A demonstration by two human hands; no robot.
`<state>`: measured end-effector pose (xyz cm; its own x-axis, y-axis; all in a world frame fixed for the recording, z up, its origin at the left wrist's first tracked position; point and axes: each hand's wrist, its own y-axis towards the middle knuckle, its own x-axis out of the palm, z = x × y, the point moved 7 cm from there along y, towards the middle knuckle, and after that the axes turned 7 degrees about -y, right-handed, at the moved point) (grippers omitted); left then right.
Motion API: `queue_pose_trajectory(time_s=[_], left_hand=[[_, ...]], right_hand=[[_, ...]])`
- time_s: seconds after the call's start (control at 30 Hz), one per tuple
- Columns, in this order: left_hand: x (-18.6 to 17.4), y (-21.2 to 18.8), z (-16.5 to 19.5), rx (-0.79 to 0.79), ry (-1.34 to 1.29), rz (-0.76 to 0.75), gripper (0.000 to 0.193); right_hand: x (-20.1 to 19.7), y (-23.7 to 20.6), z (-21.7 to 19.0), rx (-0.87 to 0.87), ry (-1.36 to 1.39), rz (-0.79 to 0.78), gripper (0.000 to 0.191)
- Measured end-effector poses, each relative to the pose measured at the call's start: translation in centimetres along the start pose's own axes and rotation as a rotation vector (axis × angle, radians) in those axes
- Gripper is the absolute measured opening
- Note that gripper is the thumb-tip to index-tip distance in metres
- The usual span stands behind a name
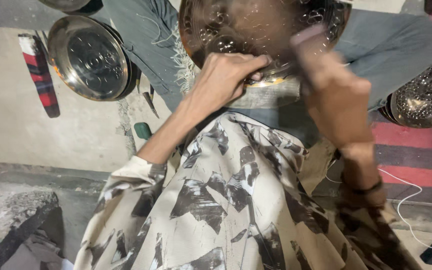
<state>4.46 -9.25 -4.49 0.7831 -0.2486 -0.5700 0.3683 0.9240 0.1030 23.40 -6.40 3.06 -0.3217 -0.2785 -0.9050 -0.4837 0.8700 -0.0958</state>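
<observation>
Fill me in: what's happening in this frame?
A seated person works on a large embossed metal plate held in the lap. The left hand grips its lower rim; the right hand is motion-blurred, holding a blurred tool against the plate. Another metal plate leans nearby on the floor.

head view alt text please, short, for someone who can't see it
Seen from above, a person's left hand grips the rim of a round embossed metal plate held over their lap, while the blurred right hand holds a tool too blurred to identify against it. Similar stacked round metal plates lean on the concrete floor at left.
</observation>
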Motion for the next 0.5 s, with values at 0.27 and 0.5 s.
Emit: queue_pose_trajectory(time_s=[0.27, 0.5], left_hand=[[-1.9, -1.1, 0.9, -0.149, -0.075, 0.252, 0.047], [-3.0, -2.1, 1.5, -0.299, -0.121, 0.522, 0.036]], right_hand=[[-0.7, 2.0, 0.2, -0.187, -0.200, -0.036, 0.069], [-1.9, 2.9, -0.2, -0.491, -0.400, -0.022, 0.068]])
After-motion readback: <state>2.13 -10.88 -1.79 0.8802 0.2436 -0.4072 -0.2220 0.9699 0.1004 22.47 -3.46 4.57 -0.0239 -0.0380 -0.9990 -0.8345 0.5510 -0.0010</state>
